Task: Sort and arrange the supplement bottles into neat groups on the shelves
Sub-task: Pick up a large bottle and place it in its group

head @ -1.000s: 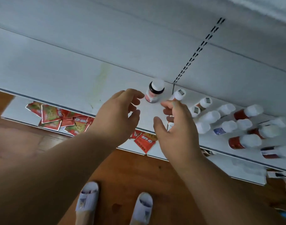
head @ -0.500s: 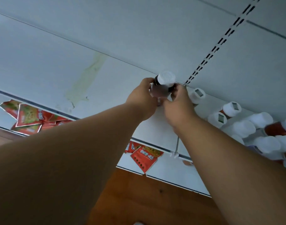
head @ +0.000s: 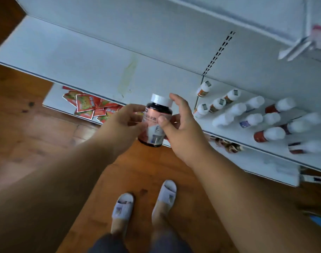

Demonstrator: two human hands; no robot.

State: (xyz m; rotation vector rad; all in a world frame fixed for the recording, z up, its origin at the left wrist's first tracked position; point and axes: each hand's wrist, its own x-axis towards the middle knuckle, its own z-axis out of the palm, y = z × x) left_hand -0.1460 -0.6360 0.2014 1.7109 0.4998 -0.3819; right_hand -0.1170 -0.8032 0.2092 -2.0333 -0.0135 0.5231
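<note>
Pink-labelled bottle [head: 155, 123] — writing unreadable

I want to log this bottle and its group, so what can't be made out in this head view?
- Dark bottle: label text blurred, partly covered by the left hand and right hand.
- Far-right bottles: motion-blurred, labels unreadable.
- Lower shelf contents: hidden under the shelf above.
- Red packets: print too small.

Probably a shop: slotted display shelving [head: 174, 73].
</note>
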